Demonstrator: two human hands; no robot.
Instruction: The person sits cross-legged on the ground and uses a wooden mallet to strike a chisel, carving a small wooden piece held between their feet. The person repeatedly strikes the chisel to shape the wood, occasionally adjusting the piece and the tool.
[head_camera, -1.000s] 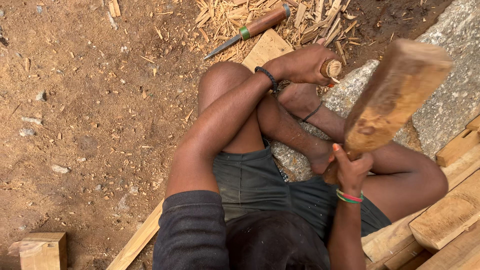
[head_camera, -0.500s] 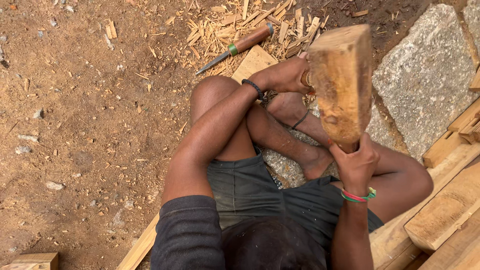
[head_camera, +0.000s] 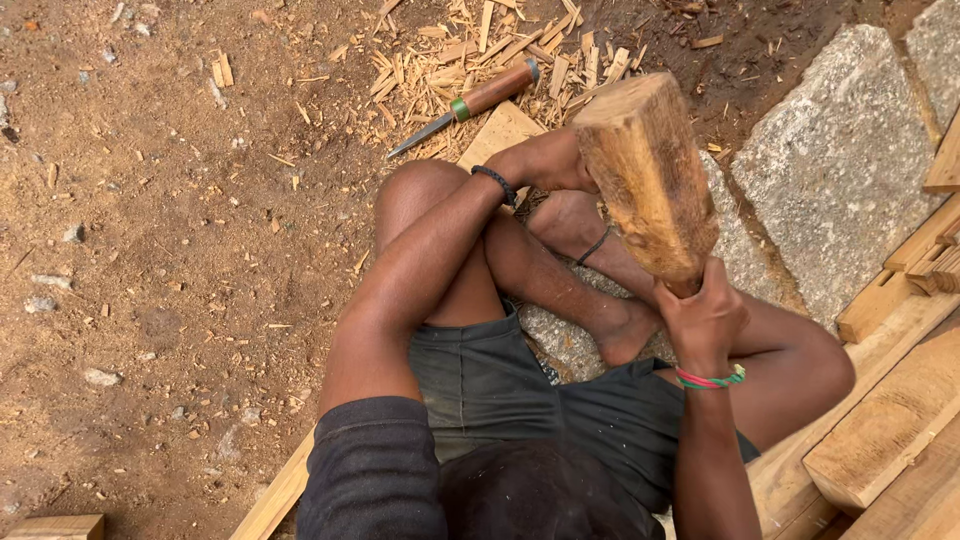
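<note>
**Gripping a raised wooden mallet over a hidden chisel**

Seeing from the head cam a person sat cross-legged on the dirt. Right hand (head_camera: 703, 320) has its fingers wrapped tight round the short handle of a chunky, rough-hewn pale-brown wooden mallet (head_camera: 650, 175), head tilted up and away from the body. Left hand (head_camera: 545, 160) reaches fwd, but the mallet head covers most of it; I can't tell whether those fingers are closed on anything or what they hold.

Progress, as a judgement: work looks well under way. A thick scatter of light wood chips and splinters (head_camera: 470, 55) lies on the ground ahead, so plenty has been cut already. The flat pale wooden plank (head_camera: 500, 130) under the left hand pokes out just beyond the knee; how much cutting is left on it I can't see.

Materials: mallet is coarse-grained w/ dented, worn faces. A spare chisel w/ reddish-brown round wooden handle, green band and grey steel blade (head_camera: 470, 102) lies untouched among the chips. Speckled grey granite slab (head_camera: 830, 170) sits right, rough sawn timber beams (head_camera: 880, 440) stacked beside it. Ground is dry reddish earth.
</note>
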